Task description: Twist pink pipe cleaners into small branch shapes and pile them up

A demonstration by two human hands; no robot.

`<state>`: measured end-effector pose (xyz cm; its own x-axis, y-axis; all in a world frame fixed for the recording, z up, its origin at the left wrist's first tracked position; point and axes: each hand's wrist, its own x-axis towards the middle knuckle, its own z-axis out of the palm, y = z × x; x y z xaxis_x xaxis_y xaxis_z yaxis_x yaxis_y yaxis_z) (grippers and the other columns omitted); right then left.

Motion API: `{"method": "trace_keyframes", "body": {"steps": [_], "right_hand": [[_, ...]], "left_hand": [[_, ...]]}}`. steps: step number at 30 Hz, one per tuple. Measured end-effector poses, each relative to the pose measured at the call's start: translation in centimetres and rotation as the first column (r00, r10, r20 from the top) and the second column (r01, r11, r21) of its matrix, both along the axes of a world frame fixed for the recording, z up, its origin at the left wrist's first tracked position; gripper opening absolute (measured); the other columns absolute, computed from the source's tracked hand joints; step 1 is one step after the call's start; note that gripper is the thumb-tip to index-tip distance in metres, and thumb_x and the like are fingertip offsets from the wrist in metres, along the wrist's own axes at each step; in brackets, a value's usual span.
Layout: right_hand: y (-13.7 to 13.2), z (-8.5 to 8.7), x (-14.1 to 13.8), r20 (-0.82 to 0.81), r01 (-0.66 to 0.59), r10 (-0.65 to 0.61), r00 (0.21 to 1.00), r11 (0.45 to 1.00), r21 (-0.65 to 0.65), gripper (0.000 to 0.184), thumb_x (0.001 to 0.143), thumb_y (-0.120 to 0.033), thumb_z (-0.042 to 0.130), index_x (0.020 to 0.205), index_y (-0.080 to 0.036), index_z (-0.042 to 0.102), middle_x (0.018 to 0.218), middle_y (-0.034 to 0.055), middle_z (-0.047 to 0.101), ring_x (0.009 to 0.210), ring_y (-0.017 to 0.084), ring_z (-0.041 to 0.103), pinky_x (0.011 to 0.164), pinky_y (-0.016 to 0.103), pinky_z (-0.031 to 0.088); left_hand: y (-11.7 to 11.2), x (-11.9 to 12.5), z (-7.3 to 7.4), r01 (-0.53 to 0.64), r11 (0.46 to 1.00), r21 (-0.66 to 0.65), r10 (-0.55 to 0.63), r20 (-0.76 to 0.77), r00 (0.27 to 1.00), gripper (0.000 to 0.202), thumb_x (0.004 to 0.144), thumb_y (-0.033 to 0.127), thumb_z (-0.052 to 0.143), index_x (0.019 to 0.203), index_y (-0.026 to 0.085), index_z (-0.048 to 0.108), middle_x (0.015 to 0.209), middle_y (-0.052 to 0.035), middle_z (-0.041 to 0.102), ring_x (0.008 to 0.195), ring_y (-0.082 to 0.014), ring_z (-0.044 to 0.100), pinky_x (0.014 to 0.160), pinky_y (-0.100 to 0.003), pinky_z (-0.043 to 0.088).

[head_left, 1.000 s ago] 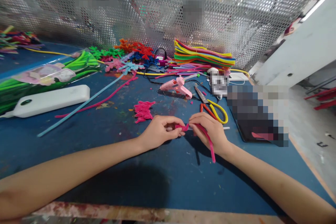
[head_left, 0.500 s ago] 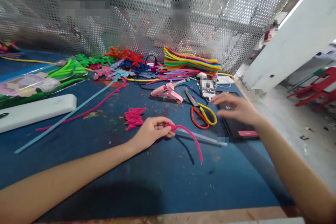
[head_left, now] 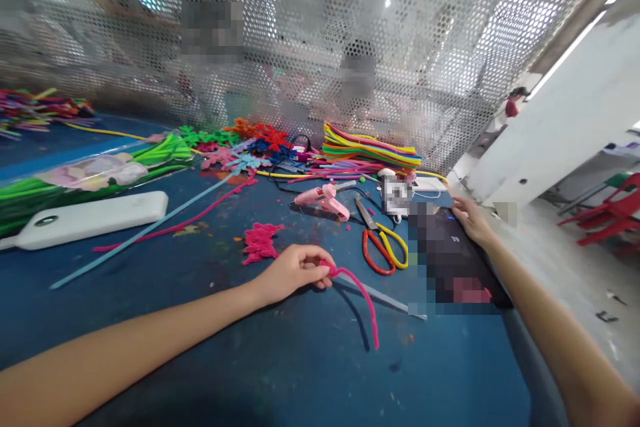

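My left hand (head_left: 299,273) is closed in a pinch on a pink pipe cleaner (head_left: 371,312), whose loose end curves down to the right. Under that strand lies a thin translucent stick (head_left: 390,300), its near end by my fingers. A bent, zigzag pink pipe-cleaner piece (head_left: 260,242) rests just left of the hand. At the right, my right hand (head_left: 471,220) is by the upper right edge of a black tablet-like device (head_left: 440,247), fingers partly extended and nothing visible in them. Scissors (head_left: 383,247) with red and yellow handles lie between the hands.
Behind sits a pink glue gun (head_left: 323,200). A bundle of coloured pipe cleaners (head_left: 370,150) and fuzzy flower-like shapes (head_left: 250,140) line a perforated metal screen (head_left: 300,67). A white long device (head_left: 100,219) and bagged green pipe cleaners (head_left: 170,150) lie left. The table ends at the right.
My right hand has moved right, from over the device's left part to its upper right edge. My left hand keeps its pinch on the pink pipe cleaner. The view has tilted up.
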<state>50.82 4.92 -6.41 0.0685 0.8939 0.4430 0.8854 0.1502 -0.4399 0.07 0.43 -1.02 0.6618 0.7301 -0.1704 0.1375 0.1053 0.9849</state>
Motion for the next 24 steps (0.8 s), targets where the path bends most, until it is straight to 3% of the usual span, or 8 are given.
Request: {"method": "trace_keyframes", "body": {"steps": [4, 8, 13, 18, 21, 24], "right_hand": [[0.9, -0.3, 1.0, 0.081, -0.035, 0.036, 0.996, 0.999, -0.02, 0.048, 0.084, -0.047, 0.041, 0.125, -0.022, 0.042, 0.102, 0.0103, 0.064, 0.099, 0.027, 0.057, 0.09, 0.046, 0.041], [1.2, -0.5, 1.4, 0.144, -0.04, 0.045, 0.989, 0.999, -0.034, 0.047, 0.086, -0.045, 0.038, 0.126, -0.021, 0.042, 0.099, 0.0094, 0.064, 0.093, 0.026, 0.059, 0.087, 0.045, 0.042], [1.1, -0.6, 1.1, 0.204, -0.023, 0.029, 0.979, 0.999, -0.032, 0.04, 0.087, -0.041, 0.036, 0.119, -0.02, 0.047, 0.094, 0.0079, 0.064, 0.083, 0.023, 0.059, 0.085, 0.043, 0.041], [0.2, -0.1, 0.5, 0.279, 0.019, -0.01, 0.96, 0.999, -0.032, 0.033, 0.088, -0.038, 0.036, 0.111, -0.023, 0.054, 0.098, 0.0073, 0.064, 0.091, 0.025, 0.056, 0.087, 0.044, 0.04], [-0.8, 0.9, -0.8, 0.32, 0.079, -0.077, 0.944, 0.997, 0.007, 0.034, 0.086, -0.036, 0.038, 0.113, -0.022, 0.054, 0.109, 0.0109, 0.061, 0.104, 0.032, 0.049, 0.088, 0.052, 0.035], [-1.8, 2.6, -4.7, 0.349, 0.095, -0.123, 0.929, 0.991, 0.097, 0.035, 0.087, -0.033, 0.04, 0.117, -0.022, 0.052, 0.119, 0.0128, 0.055, 0.113, 0.034, 0.043, 0.091, 0.055, 0.032]], "left_hand": [[0.0, 0.0, -0.1, 0.014, 1.0, 0.01, -0.015, 0.003, 1.0, 0.026, 0.076, 0.033, 0.062, 0.088, 0.01, 0.061, 0.071, -0.0081, 0.07, 0.064, -0.014, 0.065, 0.065, -0.024, 0.051], [0.0, 0.0, -0.2, 0.015, 1.0, 0.024, -0.015, -0.017, 1.0, 0.026, 0.077, 0.034, 0.06, 0.089, 0.011, 0.061, 0.071, -0.0076, 0.069, 0.064, -0.0138, 0.065, 0.065, -0.024, 0.051], [0.0, 0.1, -0.1, 0.03, 0.999, 0.043, -0.028, -0.036, 0.999, 0.026, 0.077, 0.033, 0.06, 0.09, 0.011, 0.061, 0.07, -0.0072, 0.069, 0.064, -0.0136, 0.064, 0.064, -0.023, 0.05], [0.0, 0.2, -0.1, 0.03, 0.999, 0.044, -0.028, -0.037, 0.999, 0.025, 0.078, 0.032, 0.06, 0.089, 0.01, 0.061, 0.071, -0.0074, 0.069, 0.064, -0.0129, 0.063, 0.064, -0.023, 0.05], [-0.1, 0.2, -0.1, 0.018, 0.999, 0.046, -0.017, -0.018, 1.0, 0.024, 0.078, 0.031, 0.059, 0.09, 0.01, 0.061, 0.073, -0.0075, 0.068, 0.067, -0.0135, 0.064, 0.065, -0.023, 0.05], [-0.3, 0.3, -0.2, 0.009, 0.997, 0.079, -0.01, 0.012, 1.0, 0.023, 0.078, 0.03, 0.059, 0.09, 0.01, 0.061, 0.077, -0.0077, 0.068, 0.068, -0.0131, 0.063, 0.066, -0.024, 0.05]]}}
